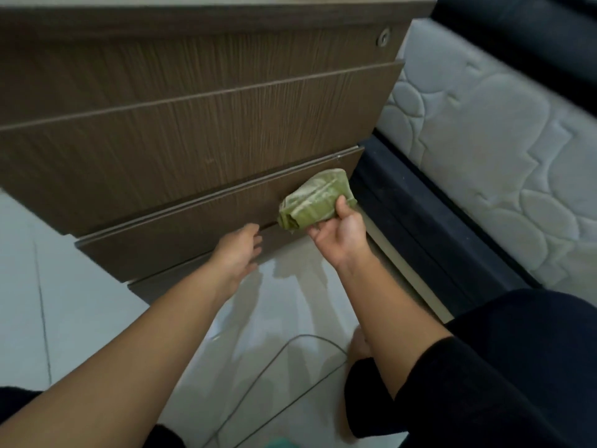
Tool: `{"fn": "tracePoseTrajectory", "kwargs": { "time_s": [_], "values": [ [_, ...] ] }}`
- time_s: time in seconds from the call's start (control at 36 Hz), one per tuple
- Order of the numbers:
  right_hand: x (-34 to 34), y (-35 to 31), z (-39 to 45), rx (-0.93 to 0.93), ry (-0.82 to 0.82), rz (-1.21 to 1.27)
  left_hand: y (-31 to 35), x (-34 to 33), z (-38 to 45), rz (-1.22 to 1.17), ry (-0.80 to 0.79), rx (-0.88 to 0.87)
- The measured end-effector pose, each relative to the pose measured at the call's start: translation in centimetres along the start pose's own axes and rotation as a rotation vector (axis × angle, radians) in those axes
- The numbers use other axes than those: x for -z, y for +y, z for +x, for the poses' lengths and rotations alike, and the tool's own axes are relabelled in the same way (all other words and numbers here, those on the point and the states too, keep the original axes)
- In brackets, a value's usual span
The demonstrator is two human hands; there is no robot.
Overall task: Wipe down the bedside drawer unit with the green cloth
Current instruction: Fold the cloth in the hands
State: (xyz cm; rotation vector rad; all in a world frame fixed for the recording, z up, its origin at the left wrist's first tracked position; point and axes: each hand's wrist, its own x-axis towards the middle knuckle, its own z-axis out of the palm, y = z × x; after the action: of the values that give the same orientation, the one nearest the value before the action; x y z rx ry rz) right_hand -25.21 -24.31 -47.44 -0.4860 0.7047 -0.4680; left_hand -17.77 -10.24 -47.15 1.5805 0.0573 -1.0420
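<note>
Holding: right hand (339, 236) grips bunched green cloth (315, 199) against bottom drawer front (193, 227)
Left hand (240, 250): fingers loose, reaching under drawer edge

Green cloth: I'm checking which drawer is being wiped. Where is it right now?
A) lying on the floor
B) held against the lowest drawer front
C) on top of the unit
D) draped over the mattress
B: the right hand grips the bunched green cloth against the lowest drawer front.
</note>
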Motion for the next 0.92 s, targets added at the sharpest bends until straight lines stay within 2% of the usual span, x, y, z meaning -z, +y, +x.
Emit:
{"fn": "tracePoseTrajectory", "kwargs": {
  "time_s": [0.14, 0.22, 0.31, 0.56, 0.64, 0.92],
  "values": [
    [-2.1, 0.7, -4.3, -0.105, -0.248, -0.115, 1.9, 1.4, -3.8, -0.16, -0.092, -0.043],
    [-3.6, 1.1, -6.0, -0.152, -0.345, -0.153, 3.1, 2.0, -5.8, -0.208, -0.195, -0.139],
    [-5.7, 1.1, -7.7, -0.173, -0.434, -0.146, 4.5, 3.1, -8.2, -0.197, -0.228, -0.253],
    [-12.8, -0.1, -11.9, -0.066, -0.501, -0.287, 8.4, 6.3, -14.1, -0.366, -0.208, -0.505],
    [-15.0, -0.5, -13.3, -0.032, -0.49, -0.314, 9.6, 6.8, -15.6, -0.357, -0.163, -0.534],
    [-21.5, -4.1, -17.5, 0.02, -0.53, -0.39, 16.1, 9.1, -19.4, -0.257, 0.152, -0.669]
  ]
}}
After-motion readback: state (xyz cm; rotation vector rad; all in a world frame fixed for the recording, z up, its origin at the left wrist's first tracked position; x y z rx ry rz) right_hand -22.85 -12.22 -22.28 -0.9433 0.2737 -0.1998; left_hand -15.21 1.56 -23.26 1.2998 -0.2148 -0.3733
